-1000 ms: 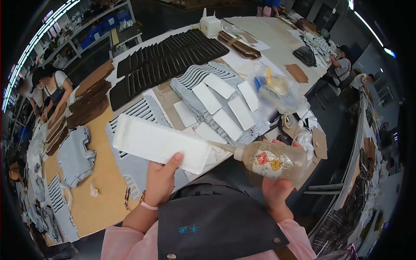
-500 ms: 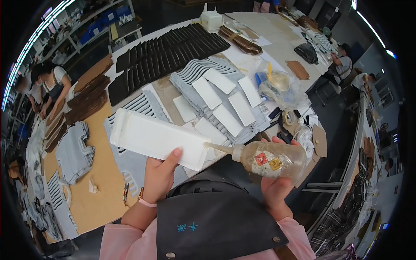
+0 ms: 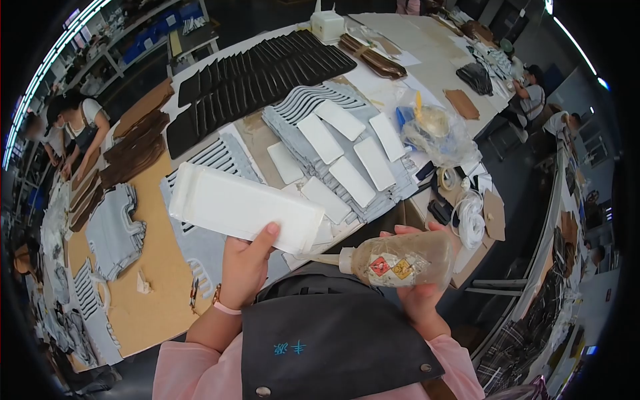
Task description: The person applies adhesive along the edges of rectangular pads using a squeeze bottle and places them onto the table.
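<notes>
A long white panel (image 3: 243,205) is held level over the table by my left hand (image 3: 245,270), its thumb on the top face near the lower right part. My right hand (image 3: 423,293) is wrapped round a cloudy squeeze bottle (image 3: 417,257) with red and yellow labels. The bottle lies on its side, and its thin nozzle points left to the panel's lower right corner; whether the tip touches cannot be made out. Behind the panel, several small white rectangular pieces (image 3: 351,181) rest on a stack of grey slotted pieces (image 3: 283,120).
Black pieces (image 3: 247,87) lie in rows at the back of the table. Brown pieces (image 3: 133,150) and a grey stack (image 3: 115,230) are at the left. Tape (image 3: 448,178) and a clear plastic bag (image 3: 440,137) lie at the right. Co-workers (image 3: 83,127) sit or stand beyond.
The bottle in my right hand has moved left and down, its nozzle passing from the panel's right end's upper part to its lower corner. The panel has hardly moved.
</notes>
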